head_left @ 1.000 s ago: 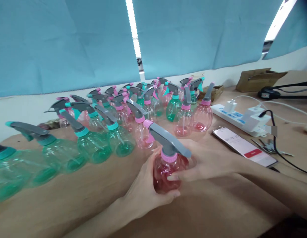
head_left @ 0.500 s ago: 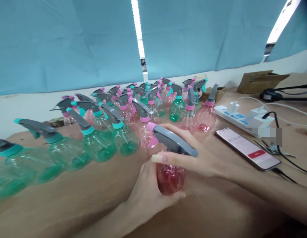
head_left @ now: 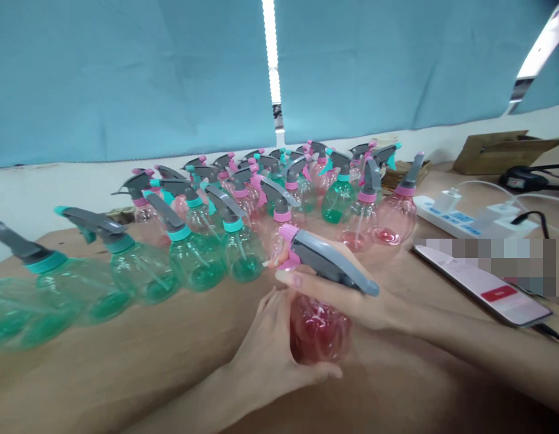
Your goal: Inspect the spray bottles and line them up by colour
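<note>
A pink spray bottle with a grey trigger head and pink nozzle stands upright on the table in front of me. My left hand is curled round the lower left of its body, thumb along the near side. Around the neck, just under the grey head, my right hand is closed, with its fingertips by the pink trigger. The collar is hidden behind these fingers. Just beyond stands another pink spray bottle, and to the left a row of green spray bottles holds some liquid.
Several more pink and green spray bottles crowd the back of the wooden table. At right lie a phone and a white power strip with plugs and cables. A cardboard box sits at the back right.
My view has turned slightly left, so the bottles, phone and box appear further right. Both hands keep hold of the pink spray bottle, and a right fingertip now shows beside its trigger.
</note>
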Demonstrator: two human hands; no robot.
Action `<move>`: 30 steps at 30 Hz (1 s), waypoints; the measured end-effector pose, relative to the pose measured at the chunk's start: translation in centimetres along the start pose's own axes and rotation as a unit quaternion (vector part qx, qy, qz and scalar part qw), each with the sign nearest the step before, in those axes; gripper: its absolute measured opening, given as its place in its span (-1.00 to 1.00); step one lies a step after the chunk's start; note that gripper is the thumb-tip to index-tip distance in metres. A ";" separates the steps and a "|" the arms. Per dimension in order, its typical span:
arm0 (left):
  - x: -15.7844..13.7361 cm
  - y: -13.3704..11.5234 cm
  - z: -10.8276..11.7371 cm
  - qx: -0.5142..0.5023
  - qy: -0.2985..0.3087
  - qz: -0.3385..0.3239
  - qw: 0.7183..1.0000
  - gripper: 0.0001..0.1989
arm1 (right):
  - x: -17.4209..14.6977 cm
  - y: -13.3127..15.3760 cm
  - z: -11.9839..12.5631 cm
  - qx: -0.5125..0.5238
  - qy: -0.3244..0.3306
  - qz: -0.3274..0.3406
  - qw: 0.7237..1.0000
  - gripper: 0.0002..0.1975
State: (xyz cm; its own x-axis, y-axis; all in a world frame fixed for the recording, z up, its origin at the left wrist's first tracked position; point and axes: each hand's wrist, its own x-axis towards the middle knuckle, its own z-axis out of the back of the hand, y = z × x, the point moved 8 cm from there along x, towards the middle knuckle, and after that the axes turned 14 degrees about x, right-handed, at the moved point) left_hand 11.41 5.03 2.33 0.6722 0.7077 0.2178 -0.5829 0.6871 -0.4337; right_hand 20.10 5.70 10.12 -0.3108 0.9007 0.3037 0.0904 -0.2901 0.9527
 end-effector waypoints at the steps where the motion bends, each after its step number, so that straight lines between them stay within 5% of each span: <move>1: -0.2 0.3 0.0 0.018 0.010 -0.003 1.000 -0.08 | 0.1 0.2 0.1 -0.008 -0.003 0.004 1.000 -0.84; 11: -2.2 2.5 0.0 0.195 0.053 -0.026 0.979 -0.37 | 1.8 -0.3 2.8 -0.058 -0.034 0.049 0.996 -0.77; 18: -2.3 2.5 -0.4 0.221 0.048 -0.039 0.973 -0.44 | 1.8 0.3 2.7 -0.120 -0.029 0.069 0.990 -0.64; 30: -2.2 2.4 -0.2 0.227 0.040 -0.036 0.972 -0.48 | 1.0 0.9 3.2 -0.189 -0.053 0.073 0.978 -0.71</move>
State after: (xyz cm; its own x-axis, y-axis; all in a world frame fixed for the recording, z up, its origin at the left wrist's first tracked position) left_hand 8.60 5.12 0.61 0.7417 0.6523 0.1558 -0.6620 0.7494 0.0139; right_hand 22.86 7.35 11.28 -0.2195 0.8631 0.4548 -0.2361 -0.4993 0.8336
